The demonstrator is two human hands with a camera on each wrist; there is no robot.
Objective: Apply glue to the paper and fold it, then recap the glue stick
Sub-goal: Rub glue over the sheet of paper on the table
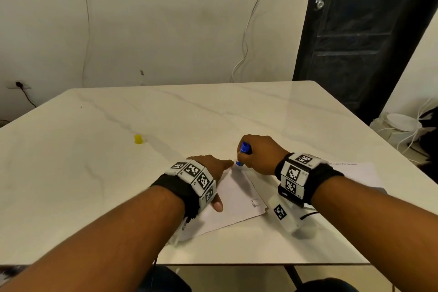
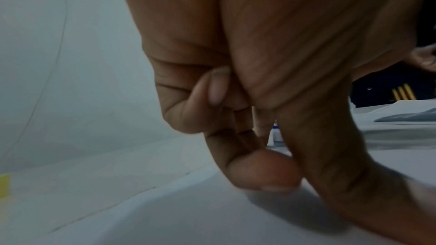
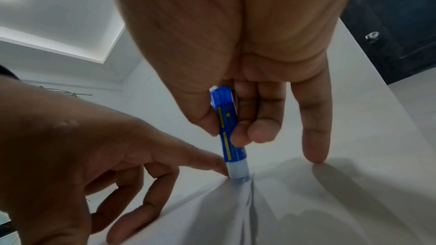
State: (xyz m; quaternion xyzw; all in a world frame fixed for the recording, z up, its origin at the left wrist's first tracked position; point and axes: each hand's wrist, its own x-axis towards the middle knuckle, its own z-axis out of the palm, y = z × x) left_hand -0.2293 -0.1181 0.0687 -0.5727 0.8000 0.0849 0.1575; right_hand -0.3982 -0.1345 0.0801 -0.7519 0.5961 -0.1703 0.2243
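A white sheet of paper (image 1: 239, 197) lies on the marble table (image 1: 94, 173) near its front edge. My left hand (image 1: 211, 170) rests on the sheet, its index finger (image 3: 207, 161) stretched to the far corner and pressing there. My right hand (image 1: 260, 154) grips a blue, uncapped glue stick (image 3: 228, 131), held nearly upright. Its pale tip touches the paper (image 3: 212, 211) at that corner, right beside the left index fingertip. The right little finger (image 3: 316, 137) is stretched out and touches the table. The yellow cap (image 1: 138, 139) stands alone on the table, to the left and further back.
A second sheet with printed text (image 1: 355, 170) lies under my right forearm at the table's right edge. A dark door (image 1: 355, 42) stands behind the right corner. Cables and white items (image 1: 400, 125) sit on the floor to the right.
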